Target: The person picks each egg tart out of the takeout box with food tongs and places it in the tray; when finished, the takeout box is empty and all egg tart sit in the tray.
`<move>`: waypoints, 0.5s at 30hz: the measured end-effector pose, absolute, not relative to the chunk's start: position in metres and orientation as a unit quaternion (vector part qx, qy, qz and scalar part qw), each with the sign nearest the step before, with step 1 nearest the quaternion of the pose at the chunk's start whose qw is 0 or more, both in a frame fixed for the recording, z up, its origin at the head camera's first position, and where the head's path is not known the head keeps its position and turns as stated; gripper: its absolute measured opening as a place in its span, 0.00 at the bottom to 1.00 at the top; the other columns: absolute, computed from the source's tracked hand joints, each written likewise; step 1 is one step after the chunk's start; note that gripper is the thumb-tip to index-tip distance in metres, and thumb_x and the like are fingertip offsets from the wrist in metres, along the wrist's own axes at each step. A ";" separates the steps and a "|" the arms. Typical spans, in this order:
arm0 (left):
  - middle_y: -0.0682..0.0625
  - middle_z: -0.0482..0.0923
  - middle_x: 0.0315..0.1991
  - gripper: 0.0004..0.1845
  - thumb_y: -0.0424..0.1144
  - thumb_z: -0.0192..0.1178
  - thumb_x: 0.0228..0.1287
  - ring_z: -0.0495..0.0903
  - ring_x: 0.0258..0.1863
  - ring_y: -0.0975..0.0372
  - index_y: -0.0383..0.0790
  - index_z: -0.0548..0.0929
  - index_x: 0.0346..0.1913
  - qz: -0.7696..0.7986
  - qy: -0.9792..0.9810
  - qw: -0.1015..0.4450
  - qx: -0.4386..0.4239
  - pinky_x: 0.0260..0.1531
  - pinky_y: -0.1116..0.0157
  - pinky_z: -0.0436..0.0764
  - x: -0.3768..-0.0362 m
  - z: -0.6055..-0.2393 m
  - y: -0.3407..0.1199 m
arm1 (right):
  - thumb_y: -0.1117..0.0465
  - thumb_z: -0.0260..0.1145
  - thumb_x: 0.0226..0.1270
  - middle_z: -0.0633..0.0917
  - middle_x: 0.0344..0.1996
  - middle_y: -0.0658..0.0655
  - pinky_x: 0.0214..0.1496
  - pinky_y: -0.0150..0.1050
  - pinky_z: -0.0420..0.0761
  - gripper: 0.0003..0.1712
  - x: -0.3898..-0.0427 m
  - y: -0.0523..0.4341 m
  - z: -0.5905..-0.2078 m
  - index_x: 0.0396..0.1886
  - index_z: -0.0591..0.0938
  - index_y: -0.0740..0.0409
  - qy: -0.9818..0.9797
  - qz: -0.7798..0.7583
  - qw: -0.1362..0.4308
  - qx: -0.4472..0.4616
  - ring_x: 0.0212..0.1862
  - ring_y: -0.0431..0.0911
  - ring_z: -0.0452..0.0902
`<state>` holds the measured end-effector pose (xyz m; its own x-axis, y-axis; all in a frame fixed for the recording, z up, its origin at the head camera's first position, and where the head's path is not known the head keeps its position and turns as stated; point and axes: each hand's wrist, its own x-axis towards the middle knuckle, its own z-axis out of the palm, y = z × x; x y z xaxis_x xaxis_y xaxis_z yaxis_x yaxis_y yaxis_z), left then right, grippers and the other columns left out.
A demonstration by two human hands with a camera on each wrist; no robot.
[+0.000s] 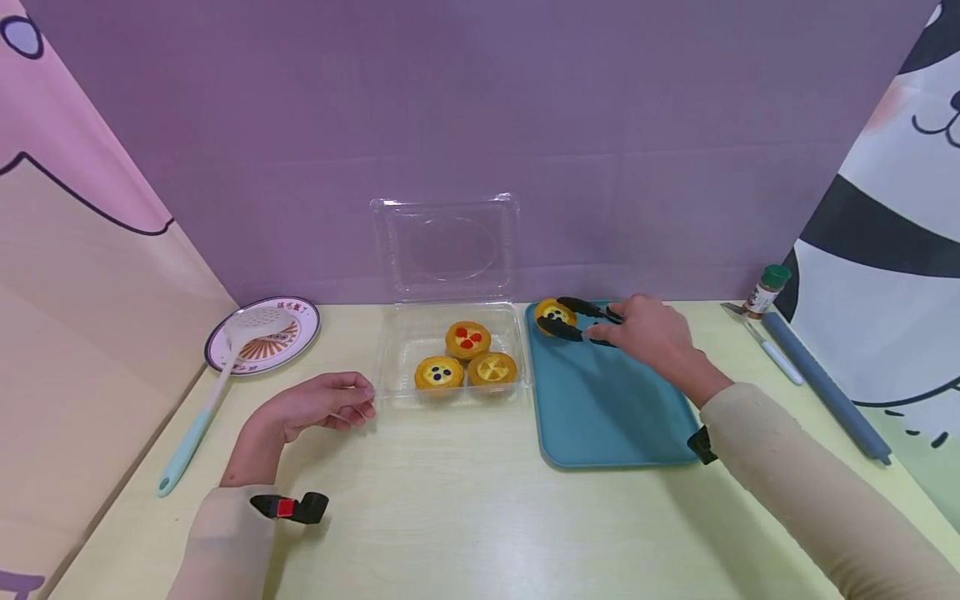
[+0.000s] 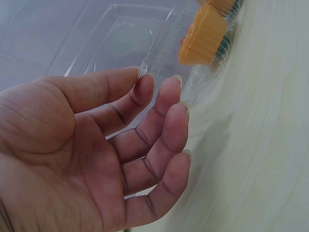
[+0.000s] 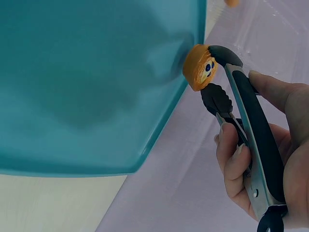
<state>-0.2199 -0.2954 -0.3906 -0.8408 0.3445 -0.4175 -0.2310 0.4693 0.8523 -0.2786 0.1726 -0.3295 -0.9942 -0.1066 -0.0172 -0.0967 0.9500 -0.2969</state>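
My right hand grips black-and-silver tongs. The tongs' dark tips are spread on either side of an egg tart with blueberry-like dots, at the far left corner of the blue tray. With thumb and index fingertip, my left hand pinches the near left corner of a clear plastic container; the other fingers are loosely bent. Inside the container sit a red-topped tart, a blue-dotted tart and a yellow-topped tart. Its lid stands raised at the back.
At the left, a white slotted spatula leans over a patterned plate. On the right are a green-capped jar, a small white-handled tool and a grey-blue rod. A purple backdrop rises behind the table.
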 end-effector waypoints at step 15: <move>0.51 0.83 0.38 0.14 0.46 0.56 0.75 0.81 0.39 0.59 0.36 0.75 0.47 0.515 0.809 0.280 0.035 0.44 0.61 0.80 -0.221 -0.392 -0.296 | 0.37 0.69 0.62 0.65 0.12 0.48 0.19 0.37 0.62 0.43 -0.284 0.169 -0.336 0.69 0.74 0.57 0.988 -0.147 0.034 -0.039 0.17 0.44 0.64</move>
<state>-0.2207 -0.2956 -0.3916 -0.8410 0.3445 -0.4172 -0.2325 0.4662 0.8536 -0.2840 0.1686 -0.3359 -0.9947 -0.0863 -0.0564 -0.0661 0.9536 -0.2936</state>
